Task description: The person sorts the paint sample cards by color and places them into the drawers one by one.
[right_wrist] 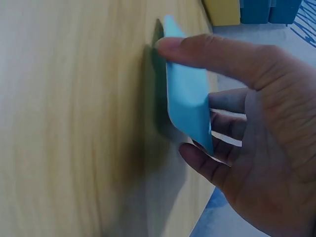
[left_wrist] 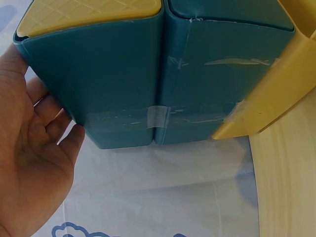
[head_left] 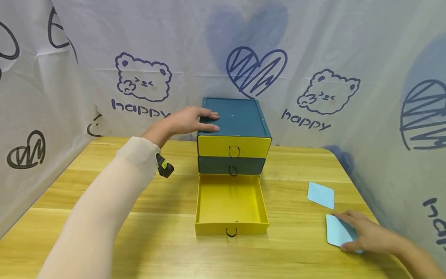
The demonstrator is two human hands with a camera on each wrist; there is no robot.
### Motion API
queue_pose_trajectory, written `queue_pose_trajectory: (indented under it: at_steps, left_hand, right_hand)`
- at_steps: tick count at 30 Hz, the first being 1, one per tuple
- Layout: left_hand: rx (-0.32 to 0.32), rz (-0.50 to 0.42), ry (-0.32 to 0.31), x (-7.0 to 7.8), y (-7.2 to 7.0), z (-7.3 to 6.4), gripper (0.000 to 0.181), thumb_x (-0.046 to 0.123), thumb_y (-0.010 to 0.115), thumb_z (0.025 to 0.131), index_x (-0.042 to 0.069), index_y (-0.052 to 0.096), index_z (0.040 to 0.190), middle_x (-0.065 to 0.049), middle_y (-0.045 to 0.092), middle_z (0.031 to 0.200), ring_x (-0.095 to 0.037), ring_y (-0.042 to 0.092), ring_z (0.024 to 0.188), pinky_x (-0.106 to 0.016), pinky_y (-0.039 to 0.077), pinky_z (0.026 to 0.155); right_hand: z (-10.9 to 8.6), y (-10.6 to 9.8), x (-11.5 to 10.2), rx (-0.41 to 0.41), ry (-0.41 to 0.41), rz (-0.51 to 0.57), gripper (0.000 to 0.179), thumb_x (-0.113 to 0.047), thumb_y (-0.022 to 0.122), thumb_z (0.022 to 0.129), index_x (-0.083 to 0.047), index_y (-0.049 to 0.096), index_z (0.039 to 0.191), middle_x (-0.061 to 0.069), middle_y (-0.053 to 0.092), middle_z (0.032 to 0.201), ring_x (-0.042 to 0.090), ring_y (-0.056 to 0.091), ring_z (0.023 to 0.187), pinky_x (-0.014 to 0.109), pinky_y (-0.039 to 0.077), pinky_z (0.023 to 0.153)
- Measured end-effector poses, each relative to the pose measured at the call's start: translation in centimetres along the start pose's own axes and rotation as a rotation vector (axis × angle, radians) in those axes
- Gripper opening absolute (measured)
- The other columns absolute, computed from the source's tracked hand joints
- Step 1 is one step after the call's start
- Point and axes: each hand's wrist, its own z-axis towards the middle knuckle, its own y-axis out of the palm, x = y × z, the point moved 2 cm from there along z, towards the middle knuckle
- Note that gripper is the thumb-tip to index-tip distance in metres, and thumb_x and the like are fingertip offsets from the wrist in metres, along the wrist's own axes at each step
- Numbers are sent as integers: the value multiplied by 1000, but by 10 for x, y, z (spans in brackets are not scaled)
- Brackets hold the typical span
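My left hand [head_left: 189,121] rests on the left side of the top of a dark teal drawer unit [head_left: 235,116], fingers fairly straight. The left wrist view shows that hand [left_wrist: 34,143] along the unit's edge, with clear tape on the teal side panel [left_wrist: 113,94]. At the right, my right hand [head_left: 366,232] grips a light blue card [head_left: 338,231] between thumb and fingers. Seen from the right wrist, this card [right_wrist: 187,94] is tilted close over the wood and casts a shadow. A second light blue card [head_left: 321,195] lies flat just beyond it.
The bottom yellow drawer [head_left: 230,228] is pulled out toward me, with a small dark speck inside. Above it, the teal drawer [head_left: 216,165] and the top yellow drawer [head_left: 214,146] are closed, each with a dark loop pull. A printed white cloth [head_left: 195,46] hangs behind the wooden table [head_left: 156,224].
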Motion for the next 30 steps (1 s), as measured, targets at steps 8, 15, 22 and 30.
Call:
queue_pose_trajectory:
  at_steps: [8,15,22,30]
  left_hand:
    - [-11,-7,-10,1,-4,0,68,57,61,90,23,46,147,2,37,154,-22,27,144,-46,28,114]
    - [-12,5,-20,-1,-4,0,67,57,61,91,24,46,147,1,36,155,-23,26,144,-46,28,114]
    - [-10,5,-12,0,-3,2,69,60,60,90,25,46,147,3,36,155,-22,26,144,-45,27,114]
    - [-16,1,-13,-1,-1,2,69,60,60,90,25,46,147,4,36,155,-20,26,144,-44,27,115]
  right_hand:
    - [18,-16,-26,144,-102,8,80,-47,83,74,-8,51,135,11,54,126,21,53,104,27,48,77]
    - [40,-32,-63,125,-120,50,77,-46,77,82,-11,48,144,9,47,133,28,53,111,36,50,79]
    - [65,-37,-93,155,-186,34,76,-50,71,86,-13,45,148,6,46,137,22,53,109,38,50,80]
    - [100,-36,-132,126,-293,84,76,-54,71,84,-18,47,147,3,47,143,21,52,117,41,51,87]
